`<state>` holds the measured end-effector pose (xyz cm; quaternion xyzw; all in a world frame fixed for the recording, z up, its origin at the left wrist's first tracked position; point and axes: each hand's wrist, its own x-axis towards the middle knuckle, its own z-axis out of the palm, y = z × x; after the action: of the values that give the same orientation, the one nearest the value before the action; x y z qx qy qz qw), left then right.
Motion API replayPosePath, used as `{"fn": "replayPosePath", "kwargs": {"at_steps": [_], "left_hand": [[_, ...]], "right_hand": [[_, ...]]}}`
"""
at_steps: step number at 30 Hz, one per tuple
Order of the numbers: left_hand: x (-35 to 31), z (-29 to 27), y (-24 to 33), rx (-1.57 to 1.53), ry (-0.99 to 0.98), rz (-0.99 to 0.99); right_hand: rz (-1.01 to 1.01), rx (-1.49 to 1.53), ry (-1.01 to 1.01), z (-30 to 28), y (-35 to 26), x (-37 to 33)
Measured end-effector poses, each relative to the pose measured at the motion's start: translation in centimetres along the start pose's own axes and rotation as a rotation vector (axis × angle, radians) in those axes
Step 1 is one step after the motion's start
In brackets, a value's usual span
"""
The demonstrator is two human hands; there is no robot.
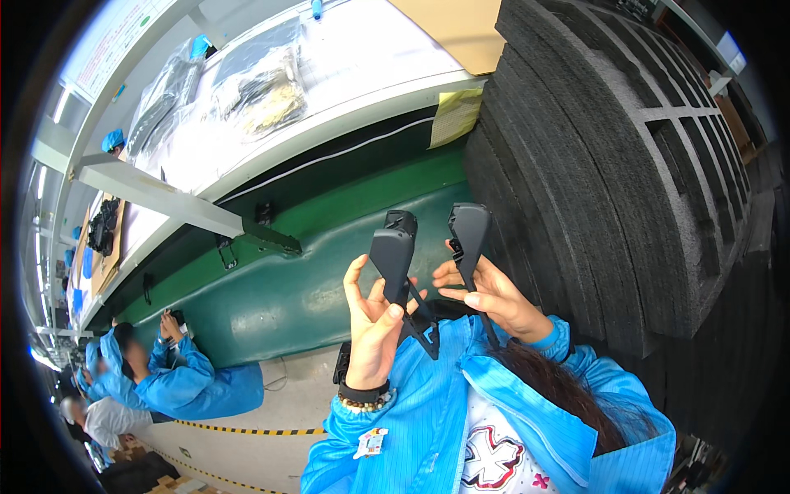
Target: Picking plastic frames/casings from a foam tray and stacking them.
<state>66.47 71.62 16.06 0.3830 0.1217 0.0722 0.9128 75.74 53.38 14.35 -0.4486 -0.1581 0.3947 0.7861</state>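
In front of my chest, my left hand (374, 333) grips a dark grey plastic part (393, 251) with a broad upper end and a thin lower frame. My thumb and fingers close around its narrow middle. A second, similar dark plastic part (471, 235) stands upright in my right hand (498, 300), pinched near its slim lower section between thumb and fingers. The two parts are side by side with a gap between them. Their lower ends reach down in front of my blue jacket (428, 412).
Tall stacks of black foam trays (601, 165) with slots rise at the right. Beyond my hands runs a green surface (313, 296), below a white table (362, 49) bearing clear bags of parts (263, 90). A metal post (156, 185) crosses at left; co-workers in blue (193, 383) sit farther left.
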Motion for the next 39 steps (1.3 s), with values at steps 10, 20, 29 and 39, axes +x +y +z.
{"fn": "replayPosePath", "kwargs": {"at_steps": [10,20,29,39], "left_hand": [[0.7,-3.8,-0.1,0.16,-0.474,0.234],[1.2,-4.9,-0.2,0.197,-0.465,0.239],[3.3,-11.2,-5.3,-0.399,-0.13,-0.312],[14.6,-25.3,-9.8,0.325,0.493,-0.145]], "right_hand": [[-0.232,-0.695,-0.153,0.4,-3.2,-0.9],[-0.319,-0.879,-0.222,0.0,-3.0,0.1],[0.117,0.123,-0.146,-5.8,5.7,4.8],[0.334,0.05,0.335,-11.5,18.2,16.8]]}}
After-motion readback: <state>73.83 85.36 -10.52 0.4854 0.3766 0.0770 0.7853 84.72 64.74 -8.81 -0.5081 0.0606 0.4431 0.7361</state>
